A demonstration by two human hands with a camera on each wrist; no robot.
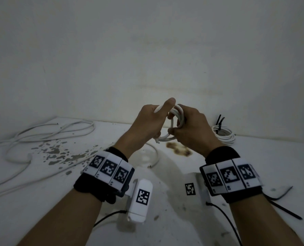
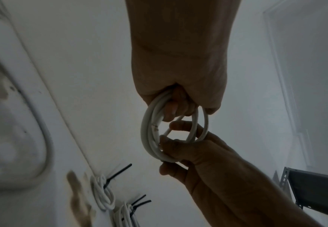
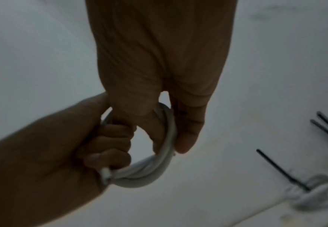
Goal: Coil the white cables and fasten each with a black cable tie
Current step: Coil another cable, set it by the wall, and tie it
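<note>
both hands (image 1: pixel 172 125) around white cable coil (image 2: pixel 149 138)

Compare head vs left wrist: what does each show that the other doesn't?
Head only: the loose white cables uncoiled on the table's left side, a spare black cable tie lying by the right forearm, and both marker wristbands.

Left wrist only: the underside of the grip, with the coil's separate loops, a second small tied bundle, and a grey metal bracket at right.

Both: the left hand and right hand gripping the coil, no tie on it yet, and a finished tied bundle against the wall.
</note>
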